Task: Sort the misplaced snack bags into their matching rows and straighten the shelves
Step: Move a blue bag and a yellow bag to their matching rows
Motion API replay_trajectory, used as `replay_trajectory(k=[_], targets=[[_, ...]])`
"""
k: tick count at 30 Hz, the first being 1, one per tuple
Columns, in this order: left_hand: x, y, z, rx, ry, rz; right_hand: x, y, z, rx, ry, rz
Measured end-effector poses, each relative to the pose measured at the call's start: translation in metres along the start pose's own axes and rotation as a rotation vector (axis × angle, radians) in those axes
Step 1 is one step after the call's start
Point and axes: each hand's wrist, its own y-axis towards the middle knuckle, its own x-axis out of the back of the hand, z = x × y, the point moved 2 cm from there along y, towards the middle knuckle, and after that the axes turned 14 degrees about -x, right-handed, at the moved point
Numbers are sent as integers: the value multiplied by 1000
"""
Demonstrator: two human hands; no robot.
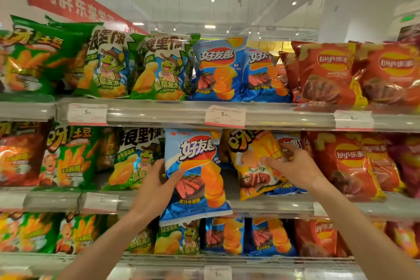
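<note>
On the middle shelf (272, 206), at the centre of the frame, the left hand (156, 185) held a blue ridged-chip bag (195, 175) by its left edge, thumb on the front, fingers curled behind; that grip was closed on the bag. The bag stood upright, long axis vertical, pulled forward so its bottom hung over the shelf lip.

Just right of it, the right hand (293, 167) lay on a yellow fries bag (252, 161), fingers bent over its right side and thumb across the front, a narrow grip on the pack. This yellow bag leaned left at the top, in front of another blue bag (288, 143), so it looked misplaced in the blue row. Its likely home, the green fries bags (68, 157), sat at the frame's left, past the left hand, so the right hand would probably need to carry it across.
</note>
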Motion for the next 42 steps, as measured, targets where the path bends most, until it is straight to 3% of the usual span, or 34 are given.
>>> replay_trajectory(k=[11,16,22,26,30,32,37,42], targets=[[-116,44,-23,-96,143,-110,83,-28,-67,-53,144,-96],[-152,67,-15,-87,310,-33,93,-36,-83,-40,141,-95],[-155,71,-3,48,372,104,100,-42,-96,-29,131,-83],[-142,54,-13,-41,235,39,98,-43,-95,-38,145,-82],[-124,32,-32,-207,354,-81,89,-40,-92,-38,180,-57],[-126,22,-42,-247,297,-18,82,-38,-91,-35,192,-47],[-152,1,-60,-94,28,303,63,-41,-81,-21,252,-14],[-160,-8,-65,-37,-100,303,37,-52,-75,3,353,76]])
